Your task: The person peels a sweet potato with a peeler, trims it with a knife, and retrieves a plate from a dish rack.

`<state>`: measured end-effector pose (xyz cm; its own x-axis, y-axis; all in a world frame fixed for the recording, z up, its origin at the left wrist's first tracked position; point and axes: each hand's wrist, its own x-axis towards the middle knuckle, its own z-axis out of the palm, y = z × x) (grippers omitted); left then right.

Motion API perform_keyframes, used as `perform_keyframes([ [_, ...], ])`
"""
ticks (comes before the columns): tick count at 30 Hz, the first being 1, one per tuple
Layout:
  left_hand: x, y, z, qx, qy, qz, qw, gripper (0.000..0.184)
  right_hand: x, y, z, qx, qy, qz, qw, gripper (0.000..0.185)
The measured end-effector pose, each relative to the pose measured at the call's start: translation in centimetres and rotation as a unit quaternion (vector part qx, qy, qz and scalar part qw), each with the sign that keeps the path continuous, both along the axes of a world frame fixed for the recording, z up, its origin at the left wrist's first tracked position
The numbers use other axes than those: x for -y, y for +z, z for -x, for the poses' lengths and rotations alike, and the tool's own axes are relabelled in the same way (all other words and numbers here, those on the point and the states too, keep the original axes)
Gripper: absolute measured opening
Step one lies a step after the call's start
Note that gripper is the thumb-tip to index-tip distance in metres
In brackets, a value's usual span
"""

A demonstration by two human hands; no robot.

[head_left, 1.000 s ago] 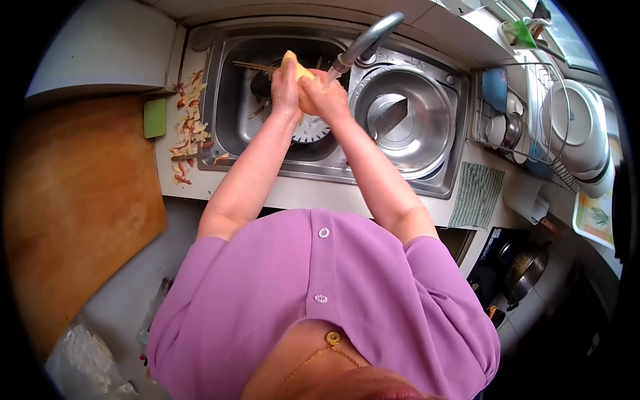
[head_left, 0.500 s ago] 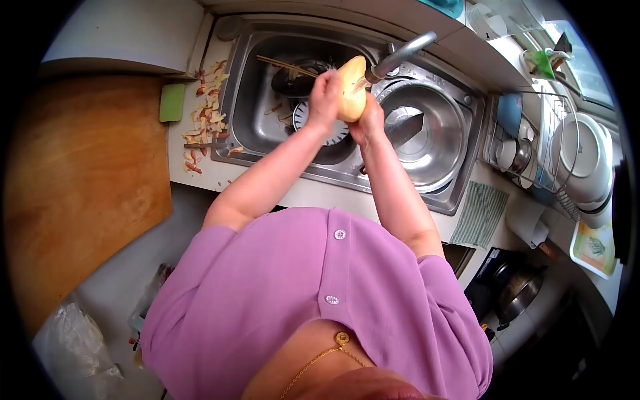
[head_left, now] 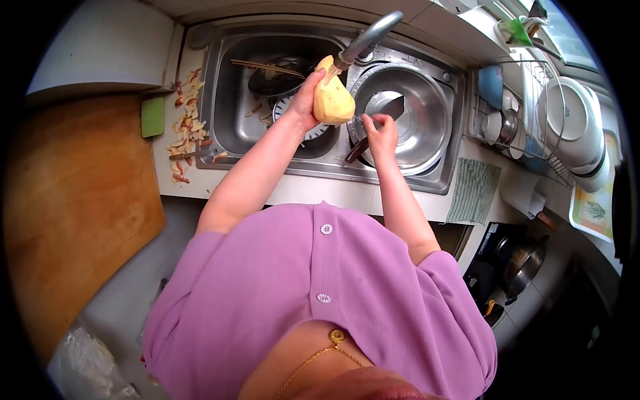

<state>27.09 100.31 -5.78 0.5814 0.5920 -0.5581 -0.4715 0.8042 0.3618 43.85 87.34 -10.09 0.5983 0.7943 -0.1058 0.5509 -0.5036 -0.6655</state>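
My left hand (head_left: pixel 308 103) is wrapped round a peeled yellow sweet potato (head_left: pixel 335 103), held beneath the tap (head_left: pixel 373 39), with water running onto it. My right hand (head_left: pixel 382 139) is off the sweet potato, empty, its fingers loosely bent and apart. Below that hand lies a kitchen knife: its dark handle (head_left: pixel 357 151) rests at the rim of a steel basin (head_left: pixel 433 127), and its blade (head_left: pixel 395 108) reaches over the basin. Part of the knife is hidden behind my fingers.
The left sink bowl (head_left: pixel 230 100) holds a dark pan (head_left: pixel 267 83), chopsticks (head_left: pixel 257 65) and a striped plate (head_left: pixel 280 110). Peelings (head_left: pixel 190 127) and a peeler-like tool (head_left: pixel 190 155) lie on the left counter. A dish rack (head_left: pixel 477 127) stands right, beside a green cloth (head_left: pixel 475 190).
My right hand has let go of the sweet potato and moved right, toward the knife. The sweet potato has tilted in my left hand under the tap. The whole view has shifted slightly.
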Motion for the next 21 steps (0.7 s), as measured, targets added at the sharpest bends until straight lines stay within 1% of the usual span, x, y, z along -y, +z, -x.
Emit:
perform_keyframes([
  [2, 0.1, -0.8, -0.6, 0.007, 0.004, -0.004, 1.0, 0.047, 2.1, -4.8, -0.6, 0.136, -0.064, 0.02, 0.988, 0.057],
  [3, 0.2, -0.8, -0.7, 0.028, 0.012, -0.005, 1.0, 0.046, 2.6, -6.4, -0.8, 0.136, -0.062, 0.017, 0.989, 0.057],
  [4, 0.3, -0.9, -0.8, 0.048, 0.02, -0.006, 0.999, 0.045, 2.9, -7.5, -0.9, -0.002, -0.085, 0.052, 0.995, 0.06],
  [5, 0.3, -1.7, -0.9, 0.037, 0.005, -0.035, 0.999, 0.045, 3.1, -8.5, -1.4, -0.14, -0.105, 0.088, 0.981, 0.063],
  [6, 0.3, -1.4, -0.8, 0.036, 0.008, -0.036, 0.999, 0.045, 3.2, -8.6, -2.0, -0.14, -0.102, 0.087, 0.981, 0.063],
  [7, 0.5, -1.1, -0.7, 0.05, 0.006, -0.025, 0.998, 0.046, 3.5, -8.7, -2.6, -0.252, -0.119, 0.095, 0.956, 0.052],
  [8, 0.6, -0.9, -0.5, 0.065, 0.004, -0.013, 0.998, 0.046, 3.7, -8.9, -2.9, -0.36, -0.136, 0.101, 0.917, 0.042],
  [9, 0.5, -1.2, -0.3, 0.077, 0.008, -0.02, 0.997, 0.046, 3.3, -4.7, -2.1, -0.393, -0.204, 0.115, 0.889, 0.029],
  [10, 0.4, -0.9, 0.0, 0.078, 0.01, -0.021, 0.997, 0.046, 4.1, -4.3, -1.9, -0.424, -0.249, 0.034, 0.87, 0.025],
  [12, 0.2, 0.1, 1.2, 0.036, 0.035, 0.002, 0.999, 0.046, 6.2, -0.7, -2.4, -0.438, -0.165, 0.045, 0.883, 0.032],
  [14, 0.1, 0.1, 3.0, 0.063, 0.062, 0.015, 0.996, 0.047, 7.4, 3.6, -0.8, -0.369, -0.111, 0.036, 0.922, 0.035],
  [15, -0.1, 0.2, 4.0, 0.075, 0.07, 0.012, 0.995, 0.047, 7.2, 5.3, -0.3, -0.383, -0.065, 0.051, 0.92, 0.037],
  [16, 0.0, 0.3, 5.1, 0.086, 0.079, 0.012, 0.993, 0.047, 6.5, 6.3, 0.2, -0.382, -0.061, 0.055, 0.921, 0.037],
  [17, 0.0, 0.4, 6.2, 0.093, 0.081, 0.017, 0.992, 0.051, 5.5, 7.1, 0.8, -0.404, -0.017, 0.067, 0.912, 0.035],
  [18, 0.3, 0.8, 7.1, 0.093, 0.086, 0.017, 0.992, 0.051, 4.3, 7.8, 1.5, -0.426, 0.026, 0.078, 0.901, 0.033],
  [19, 0.6, 1.5, 8.0, 0.07, 0.092, 0.016, 0.993, 0.053, 2.9, 8.7, 2.2, -0.424, 0.069, 0.078, 0.9, 0.031],
  [20, 0.7, 1.9, 8.9, 0.047, 0.097, 0.013, 0.994, 0.055, 1.6, 9.1, 2.8, -0.423, 0.075, 0.078, 0.899, 0.031],
  [21, 0.5, 1.7, 10.1, 0.081, 0.082, 0.028, 0.993, 0.057, 0.6, 9.4, 3.4, -0.441, 0.086, 0.084, 0.889, 0.029],
])
